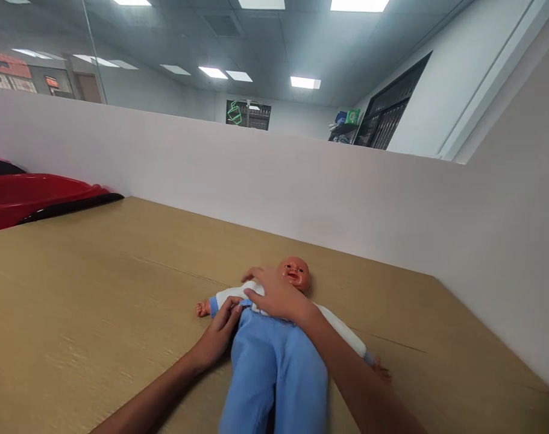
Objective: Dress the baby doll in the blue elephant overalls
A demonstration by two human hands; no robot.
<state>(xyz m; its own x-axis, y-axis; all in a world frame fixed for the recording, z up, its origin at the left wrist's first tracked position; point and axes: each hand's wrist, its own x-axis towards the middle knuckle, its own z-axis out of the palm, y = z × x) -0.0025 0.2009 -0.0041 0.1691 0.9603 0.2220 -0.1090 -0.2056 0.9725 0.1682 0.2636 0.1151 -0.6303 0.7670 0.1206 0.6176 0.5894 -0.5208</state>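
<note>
A baby doll [296,272] lies on its back on the wooden table [75,301], head pointing away from me. It wears a white top and light blue trousers [274,374]. My left hand [220,334] is closed on the waistband at the doll's left side, fingers pinching the blue cloth. My right hand [274,295] lies over the doll's chest, fingers curled at the top edge of the trousers. The doll's arms are spread out, one small hand [202,309] showing at the left.
A white partition wall [256,181] runs along the table's far edge and right side. A red and black plastic object [30,199] sits at the far left. Ceiling lights and a dark doorway show beyond the partition.
</note>
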